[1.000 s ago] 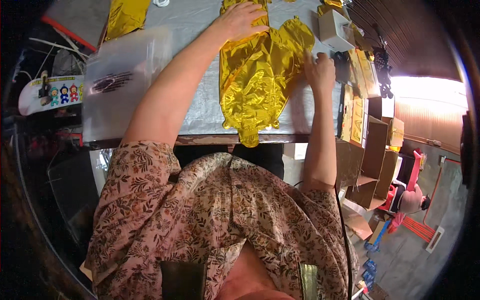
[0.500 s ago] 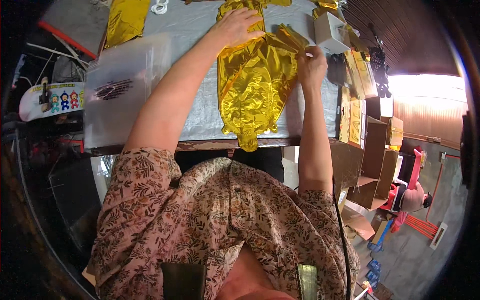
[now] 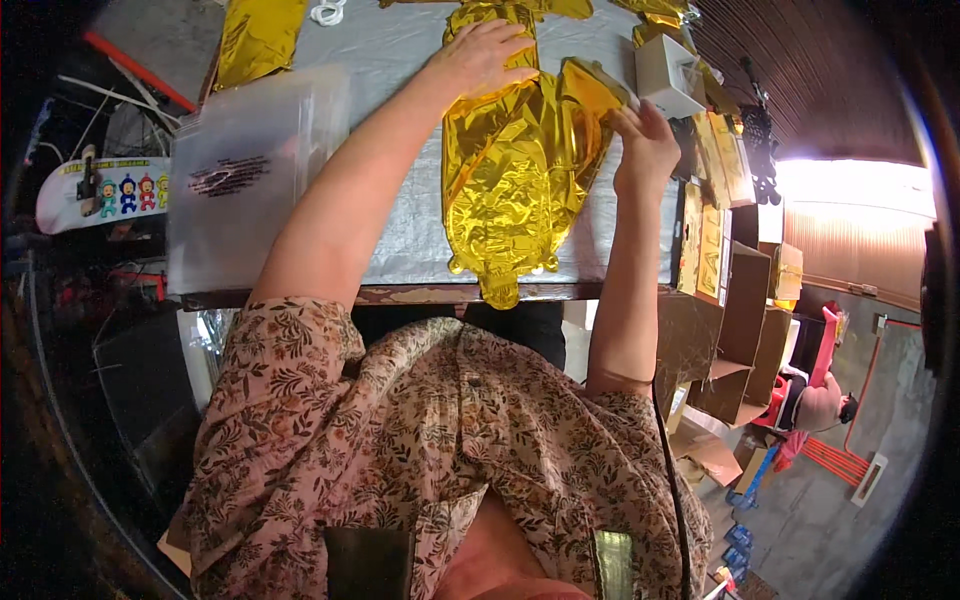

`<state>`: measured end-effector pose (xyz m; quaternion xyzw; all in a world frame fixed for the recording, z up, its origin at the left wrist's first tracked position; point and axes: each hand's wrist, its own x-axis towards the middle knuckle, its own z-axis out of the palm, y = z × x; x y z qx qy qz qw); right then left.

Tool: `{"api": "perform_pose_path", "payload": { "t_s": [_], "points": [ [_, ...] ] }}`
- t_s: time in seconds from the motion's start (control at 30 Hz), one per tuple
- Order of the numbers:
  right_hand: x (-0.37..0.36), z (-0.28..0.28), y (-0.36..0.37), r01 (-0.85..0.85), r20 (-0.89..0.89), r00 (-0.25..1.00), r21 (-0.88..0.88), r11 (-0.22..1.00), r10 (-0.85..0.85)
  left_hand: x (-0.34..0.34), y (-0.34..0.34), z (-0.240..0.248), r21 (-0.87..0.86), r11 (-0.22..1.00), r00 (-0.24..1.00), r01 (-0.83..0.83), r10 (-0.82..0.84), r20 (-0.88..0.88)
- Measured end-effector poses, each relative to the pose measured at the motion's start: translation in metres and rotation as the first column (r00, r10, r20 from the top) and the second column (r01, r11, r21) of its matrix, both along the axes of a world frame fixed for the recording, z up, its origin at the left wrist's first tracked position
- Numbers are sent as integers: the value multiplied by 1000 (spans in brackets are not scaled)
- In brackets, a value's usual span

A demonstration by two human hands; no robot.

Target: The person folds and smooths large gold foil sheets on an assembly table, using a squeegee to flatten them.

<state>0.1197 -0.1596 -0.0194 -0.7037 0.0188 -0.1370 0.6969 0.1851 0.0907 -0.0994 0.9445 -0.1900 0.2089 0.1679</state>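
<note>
A flat, crinkled gold foil balloon (image 3: 500, 190) lies lengthwise on the table, its rounded tab hanging just over the near edge. My left hand (image 3: 484, 62) rests flat across its upper part, fingers spread and palm down. At the balloon's right side, my right hand (image 3: 645, 140) has its fingertips closed at the foil's edge, where a flap is turned up and folded inward. Part of the foil under my left palm is hidden.
A stack of clear plastic bags (image 3: 245, 190) lies left on the grey table cover (image 3: 390, 240). Another gold foil piece (image 3: 258, 40) is at the far left, near a white ring-shaped coil (image 3: 328, 12). A white box (image 3: 668, 75) and cardboard boxes (image 3: 745, 320) stand right.
My right hand has shifted outward to the right and turned at the wrist. The balloon's right side has folded inward, making its lower body narrower. My left hand stays on the foil.
</note>
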Motion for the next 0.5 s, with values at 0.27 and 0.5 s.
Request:
{"api": "perform_pose_path", "payload": {
  "t_s": [0.27, 0.5],
  "points": [
    [-32, 9, 62, -140, 340, 890, -431, 892, 304, 0, 0, 8, 36, 999, 998, 33, -31, -45],
    [-69, 35, 63, -377, 319, 557, -725, 576, 767, -7, 8, 10, 9, 999, 998, 49, -49, -36]
  ]
}}
